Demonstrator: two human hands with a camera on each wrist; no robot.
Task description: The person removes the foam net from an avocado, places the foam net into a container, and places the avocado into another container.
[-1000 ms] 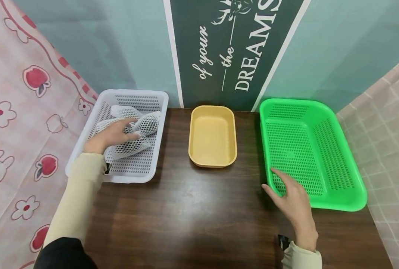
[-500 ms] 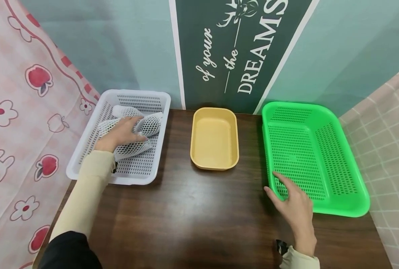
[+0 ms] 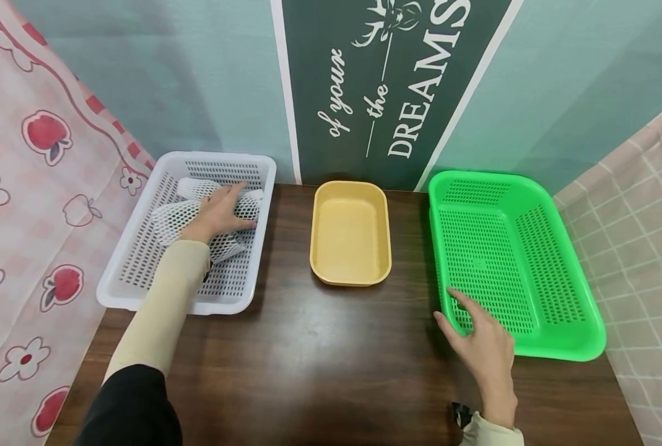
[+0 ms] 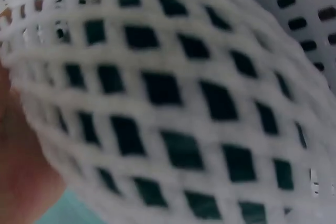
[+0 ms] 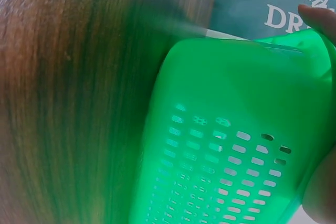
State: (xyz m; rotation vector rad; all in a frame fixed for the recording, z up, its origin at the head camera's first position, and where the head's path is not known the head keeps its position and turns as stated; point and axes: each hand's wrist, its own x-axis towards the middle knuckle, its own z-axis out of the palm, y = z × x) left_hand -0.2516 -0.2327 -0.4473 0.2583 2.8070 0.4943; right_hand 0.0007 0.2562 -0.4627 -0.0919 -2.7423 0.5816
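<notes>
My left hand [image 3: 216,214] is over the white basket [image 3: 222,306], its thumb and fingers spread across the white foam fruit nets [image 3: 173,218] inside. The right-hand foam net [image 3: 250,203] shows between thumb and index finger. In the left wrist view a foam net [image 4: 184,114] fills most of the picture, with part of the hand [image 4: 26,161] at its left edge. My right hand [image 3: 483,347] is at the near left corner of the green basket [image 3: 559,347], thumb and index finger apart. In the right wrist view its index finger [image 5: 317,19] overlaps the rim.
Between the two baskets a yellow tray [image 3: 350,235] stands on the dark wooden table [image 3: 308,365]. Behind them rises a teal printed backdrop [image 3: 219,74]. A pink patterned cloth [image 3: 41,248] hangs at the left, a checked cloth [image 3: 648,272] at the right.
My left hand has moved right and slightly away from me across the foam nets, onto the right-hand one. The right hand has stayed at the green basket's corner.
</notes>
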